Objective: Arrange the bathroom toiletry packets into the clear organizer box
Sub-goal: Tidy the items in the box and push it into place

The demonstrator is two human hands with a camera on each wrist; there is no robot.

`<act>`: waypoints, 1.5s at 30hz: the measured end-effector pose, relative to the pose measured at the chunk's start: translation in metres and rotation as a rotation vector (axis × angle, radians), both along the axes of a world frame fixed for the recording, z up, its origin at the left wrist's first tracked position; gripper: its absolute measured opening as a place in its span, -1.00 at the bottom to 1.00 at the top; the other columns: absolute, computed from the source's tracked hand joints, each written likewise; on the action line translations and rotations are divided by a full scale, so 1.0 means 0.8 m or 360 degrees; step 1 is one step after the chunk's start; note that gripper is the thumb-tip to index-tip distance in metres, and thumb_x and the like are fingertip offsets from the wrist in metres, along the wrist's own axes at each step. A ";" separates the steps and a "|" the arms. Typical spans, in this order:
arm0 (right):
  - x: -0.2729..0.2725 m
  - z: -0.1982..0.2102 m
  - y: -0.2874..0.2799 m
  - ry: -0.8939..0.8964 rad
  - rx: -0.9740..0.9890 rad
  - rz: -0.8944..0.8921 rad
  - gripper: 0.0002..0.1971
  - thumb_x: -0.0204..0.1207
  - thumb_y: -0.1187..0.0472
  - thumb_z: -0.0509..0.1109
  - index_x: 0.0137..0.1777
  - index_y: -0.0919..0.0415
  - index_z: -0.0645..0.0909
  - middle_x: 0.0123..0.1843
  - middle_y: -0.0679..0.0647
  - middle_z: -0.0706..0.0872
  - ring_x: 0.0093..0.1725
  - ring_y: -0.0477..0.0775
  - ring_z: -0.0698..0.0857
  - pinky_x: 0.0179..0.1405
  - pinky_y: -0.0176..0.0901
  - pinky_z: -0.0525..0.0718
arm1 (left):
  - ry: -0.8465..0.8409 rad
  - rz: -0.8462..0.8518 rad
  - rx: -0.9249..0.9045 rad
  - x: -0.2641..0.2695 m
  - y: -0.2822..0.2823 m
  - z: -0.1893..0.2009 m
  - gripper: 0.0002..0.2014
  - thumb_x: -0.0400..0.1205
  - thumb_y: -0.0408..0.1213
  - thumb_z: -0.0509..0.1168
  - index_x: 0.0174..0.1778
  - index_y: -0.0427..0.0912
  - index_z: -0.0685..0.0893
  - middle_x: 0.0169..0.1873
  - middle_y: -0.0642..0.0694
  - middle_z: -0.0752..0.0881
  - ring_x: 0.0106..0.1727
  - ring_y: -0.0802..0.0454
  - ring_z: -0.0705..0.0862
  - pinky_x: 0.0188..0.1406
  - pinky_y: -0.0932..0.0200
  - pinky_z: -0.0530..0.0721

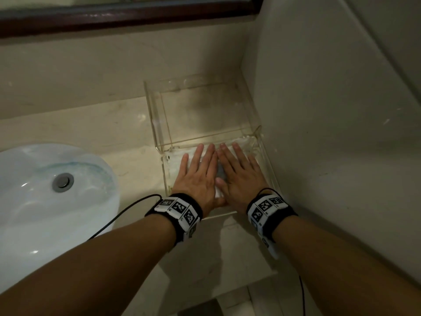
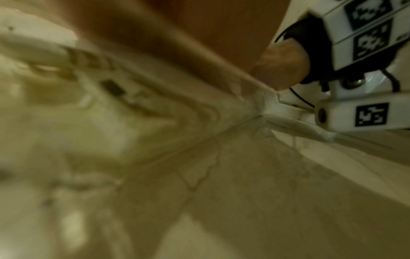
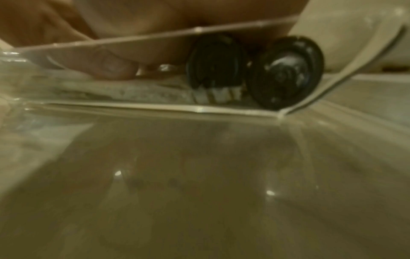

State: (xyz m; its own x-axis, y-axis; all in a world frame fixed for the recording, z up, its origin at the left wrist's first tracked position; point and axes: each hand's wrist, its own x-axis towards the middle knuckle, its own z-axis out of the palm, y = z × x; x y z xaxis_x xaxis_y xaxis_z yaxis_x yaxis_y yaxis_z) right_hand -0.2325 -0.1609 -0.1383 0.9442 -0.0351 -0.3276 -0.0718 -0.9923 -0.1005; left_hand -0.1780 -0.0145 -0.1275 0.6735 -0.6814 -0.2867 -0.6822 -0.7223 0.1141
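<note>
head view: both hands lie flat, fingers straight and together, palms down on the toiletry packets (image 1: 176, 164) in the near section of the clear organizer box (image 1: 157, 124). left hand (image 1: 198, 172) and right hand (image 1: 239, 173) sit side by side, index fingers touching; neither grips anything, both press down.

hidden / hard to read:
- packets mostly covered by the hands. only white crinkled edges show left of the left hand, beyond the fingertips, and a small white patch between the thumbs. a grey patch shows between the hands; cannot tell what it is.
- count of packets: cannot tell.
- left wrist view: heavily blurred; pale wrinkled wrapping (image 2: 124, 133) fills the left side, print on it unreadable. the other wrist's marker band (image 2: 366, 33) shows at top right.
- right wrist view: blurred; looks through the box's front wall, with a thumb (image 3: 106, 64) resting on white wrapping (image 3: 137, 92) and two dark round shapes (image 3: 286, 73), one seemingly a reflection of the other.

box: transparent, open-topped, with the taller rear section bare inside. it stands on the beige counter (image 1: 127, 160) in the corner against the wall (image 1: 319, 110), right of the white sink (image 1: 45, 201). dim lighting overall.
</note>
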 end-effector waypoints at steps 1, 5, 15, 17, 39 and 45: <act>0.000 0.004 0.000 0.0021 0.0014 0.0002 -0.19 0.51 -0.31 -0.40 0.73 0.01 -0.38 0.78 -0.11 -0.32 0.74 0.02 -0.36 0.73 0.15 -0.20 | 0.0015 -0.0016 0.0042 0.001 0.000 0.003 0.03 0.54 0.44 -0.07 0.72 -0.20 -0.23 0.71 -0.15 -0.27 0.70 -0.17 -0.34 0.64 -0.28 -0.17; -0.004 0.026 0.000 -0.0115 0.0238 -0.0129 -0.11 0.55 -0.38 -0.35 0.77 0.16 -0.14 0.81 0.06 -0.13 0.78 0.07 -0.15 0.74 0.12 -0.08 | 0.0104 -0.0016 0.0145 0.003 0.011 0.023 0.15 0.45 0.58 -0.16 0.67 -0.24 -0.37 0.66 -0.19 -0.43 0.66 -0.19 -0.43 0.65 -0.27 -0.22; -0.026 0.057 -0.013 -0.0083 -0.0083 -0.0793 -0.62 0.56 0.11 0.31 0.32 0.26 0.49 0.32 0.18 0.51 0.24 0.20 0.52 0.25 -0.05 0.48 | 0.0157 0.0751 -0.0324 -0.009 0.092 0.053 -0.37 0.69 0.15 0.07 0.53 -0.26 0.29 0.35 -0.27 0.45 0.26 -0.21 0.53 0.21 -0.02 0.56; -0.023 0.064 -0.014 -0.0021 -0.0091 -0.0881 -0.57 0.58 0.15 0.38 0.36 0.31 0.40 0.38 0.24 0.48 0.26 0.23 0.58 0.23 -0.05 0.54 | 0.0338 0.0906 -0.0281 -0.003 0.094 0.052 -0.57 0.73 -0.01 0.09 0.39 -0.25 0.35 0.26 -0.25 0.55 0.17 -0.22 0.62 0.08 -0.01 0.55; 0.002 0.086 -0.012 0.0267 -0.0220 -0.1146 -0.76 0.66 0.32 0.18 0.22 0.39 0.56 0.16 0.33 0.75 0.13 0.35 0.76 0.02 0.04 0.69 | 0.0580 0.0831 -0.0206 0.036 0.111 0.035 -0.61 0.71 -0.08 0.07 -0.20 -0.22 0.70 -0.19 -0.20 0.80 -0.08 -0.22 0.72 -0.06 0.05 0.68; 0.016 0.095 -0.011 0.0282 -0.0236 -0.1197 -0.75 0.67 0.31 0.19 0.26 0.38 0.55 0.20 0.33 0.73 0.17 0.37 0.73 0.04 0.06 0.69 | 0.0587 0.0868 -0.0200 0.047 0.105 0.031 -0.65 0.74 -0.07 0.06 -0.18 -0.18 0.62 -0.04 -0.30 0.72 0.04 -0.26 0.65 -0.14 0.14 0.45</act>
